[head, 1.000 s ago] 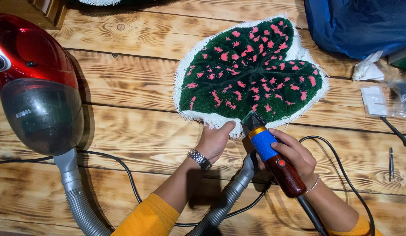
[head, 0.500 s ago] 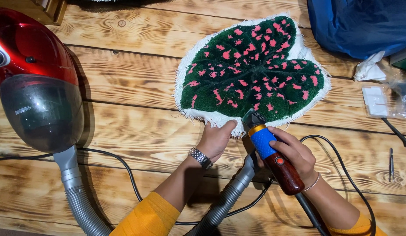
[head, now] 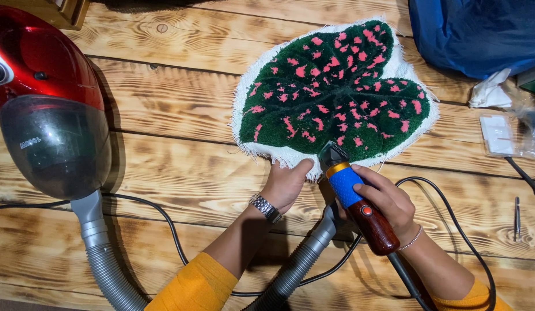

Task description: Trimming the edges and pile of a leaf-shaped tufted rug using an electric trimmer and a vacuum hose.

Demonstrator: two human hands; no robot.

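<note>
A: How much open room is there around the rug (head: 336,92)?

B: Bare planks of the bench (head: 175,109) lie open to its left, as far as the vacuum cleaner (head: 46,109). Above and to the right it is tighter: a blue bag (head: 480,31) sits near the upper right edge, with crumpled white paper (head: 491,92) just beside it.

A: And the rug itself?

B: It lies flat in the upper middle of the bench, leaf-shaped, dark green pile dotted with pink patches, with a frayed white cloth border all round. The near edge faces the person.

A: What are the hands doing?

B: The left hand (head: 287,184) pinches the white border at the near edge. The right hand (head: 385,201) is wrapped around a trimmer (head: 354,196) with a blue grip and a dark red-brown body; its head touches the rug's near edge.

A: Anything in the way?

B: The grey vacuum hose (head: 302,259) comes up between the forearms, its end just beside the trimmer. A black cord (head: 452,207) loops over the planks near the right wrist. Small tweezers (head: 517,216) lie well apart at the right.
</note>
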